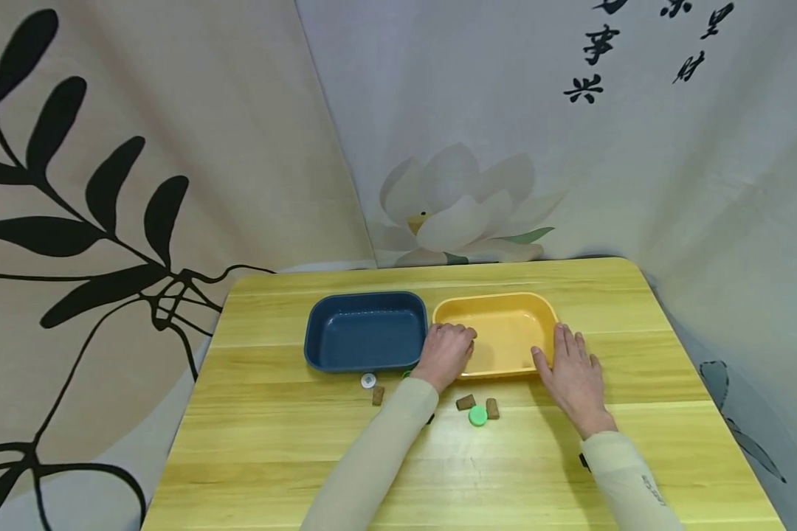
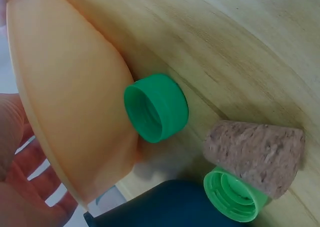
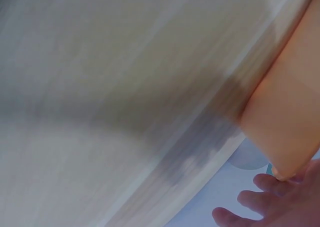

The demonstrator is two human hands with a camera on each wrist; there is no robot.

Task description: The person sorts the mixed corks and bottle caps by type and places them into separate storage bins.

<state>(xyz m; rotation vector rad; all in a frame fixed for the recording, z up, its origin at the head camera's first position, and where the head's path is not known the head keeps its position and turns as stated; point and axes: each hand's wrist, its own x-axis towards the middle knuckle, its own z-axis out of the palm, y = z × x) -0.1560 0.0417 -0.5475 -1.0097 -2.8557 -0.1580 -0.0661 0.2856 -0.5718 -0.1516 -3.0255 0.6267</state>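
At the left end of the yellow tray (image 1: 498, 302), my left hand (image 1: 446, 354) bends over the rim. A small brown patch shows at its fingertips; whether that is a held thing or a fingertip is unclear. Its tips are hidden behind the rim in the left wrist view. My right hand (image 1: 576, 376) lies along the tray's right end, fingers straight and thumb at the rim. Under the left wrist, a dark green cap (image 2: 170, 107) stands by the yellow tray. A cork (image 2: 255, 154) lies against a lighter green cap (image 2: 232, 197).
Left of the yellow tray stands a dark blue tray (image 1: 365, 296). In front lie a white cap (image 1: 368, 380) and a cork (image 1: 378, 396). Nearer the middle are two more corks, one left (image 1: 466, 402), one right (image 1: 492, 408), and a bright green cap (image 1: 478, 416).
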